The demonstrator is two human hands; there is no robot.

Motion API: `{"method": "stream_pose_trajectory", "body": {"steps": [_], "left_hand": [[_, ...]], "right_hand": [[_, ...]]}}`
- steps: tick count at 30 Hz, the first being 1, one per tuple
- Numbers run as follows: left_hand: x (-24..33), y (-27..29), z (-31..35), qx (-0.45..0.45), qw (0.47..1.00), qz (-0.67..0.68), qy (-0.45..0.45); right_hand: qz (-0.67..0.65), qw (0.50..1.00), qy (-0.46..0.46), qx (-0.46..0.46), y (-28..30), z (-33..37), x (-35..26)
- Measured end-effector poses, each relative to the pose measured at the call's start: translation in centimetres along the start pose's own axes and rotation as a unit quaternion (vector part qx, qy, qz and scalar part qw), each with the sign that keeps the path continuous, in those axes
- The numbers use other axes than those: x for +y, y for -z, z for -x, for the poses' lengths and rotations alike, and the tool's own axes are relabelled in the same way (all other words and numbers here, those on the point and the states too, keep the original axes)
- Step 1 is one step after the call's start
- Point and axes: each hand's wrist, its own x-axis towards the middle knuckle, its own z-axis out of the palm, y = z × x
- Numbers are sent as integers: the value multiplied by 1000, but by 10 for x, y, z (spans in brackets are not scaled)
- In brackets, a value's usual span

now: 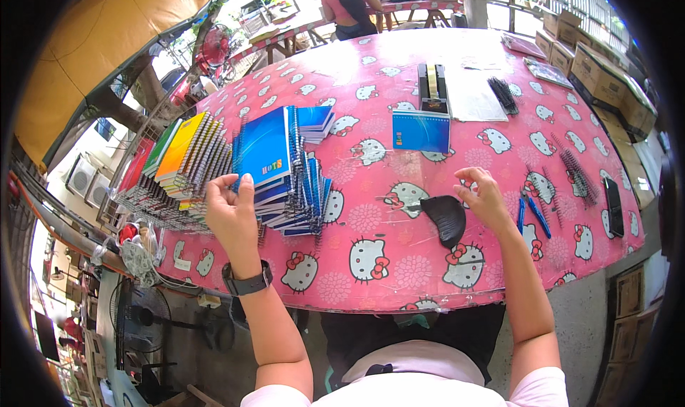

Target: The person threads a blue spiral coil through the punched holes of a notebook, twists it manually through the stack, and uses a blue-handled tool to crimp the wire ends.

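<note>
At the corner of the top blue spiral notebook [264,146], my left hand [234,211] has its thumb on the cover edge and its index finger curled at the side. That notebook lies on an uneven stack of blue notebooks [303,200]. A dark watch is on my left wrist. My right hand [485,199] hovers over the table with loosely bent fingers apart and nothing visible in them. Just left of it lies a black, half-moon-shaped padded item [444,220]. A single blue notebook [421,131] lies farther off, in front of a black tape dispenser [432,89].
Left of the blue stack are piles of yellow, green and red spiral notebooks [184,150]. To the right lie blue-handled pliers [535,211], black spiral coils [576,175], a phone [614,206] and white paper [478,93]. Cardboard boxes [606,79] stand beyond; a person [348,7] is at the far table.
</note>
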Motion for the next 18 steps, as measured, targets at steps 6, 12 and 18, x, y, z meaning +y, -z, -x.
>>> {"method": "stream_pose_trajectory", "body": {"steps": [6, 12, 18], "left_hand": [[16, -4, -8, 28, 945, -108, -308], [15, -13, -15, -35, 938, -169, -301], [99, -133, 52, -153, 874, 131, -442]], "right_hand": [[104, 970, 142, -165, -13, 8, -28], [302, 949, 72, -58, -30, -5, -14], [161, 982, 33, 95, 8, -13, 20]]}}
